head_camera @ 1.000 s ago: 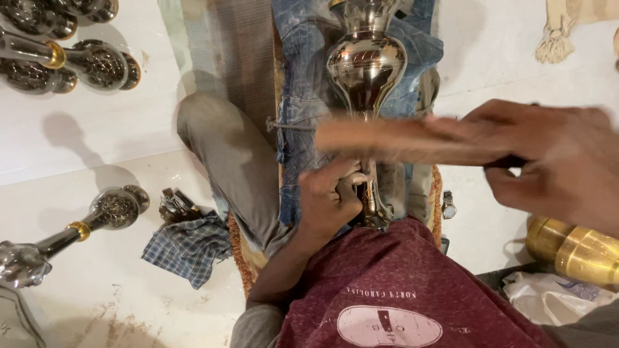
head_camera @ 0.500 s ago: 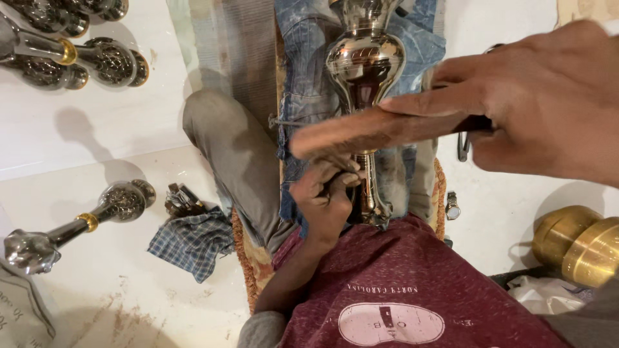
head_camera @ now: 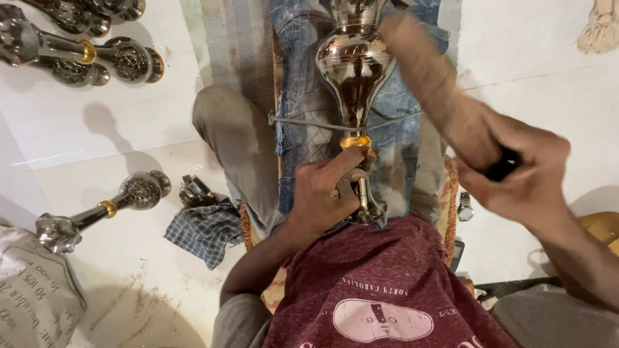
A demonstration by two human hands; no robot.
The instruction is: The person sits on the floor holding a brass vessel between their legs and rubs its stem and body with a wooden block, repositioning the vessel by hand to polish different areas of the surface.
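Gripped: left hand (head_camera: 325, 193) clamps vase (head_camera: 354, 64) at its gold collar; right hand (head_camera: 516, 167) holds wooden bat (head_camera: 438, 90), swung from crosswise to beside the bulb, mid-stroke.

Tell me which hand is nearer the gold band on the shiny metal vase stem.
Left. The left hand grips the stem just below the gold band, fingers touching it. The right hand is off to the right, holding a wooden stick.
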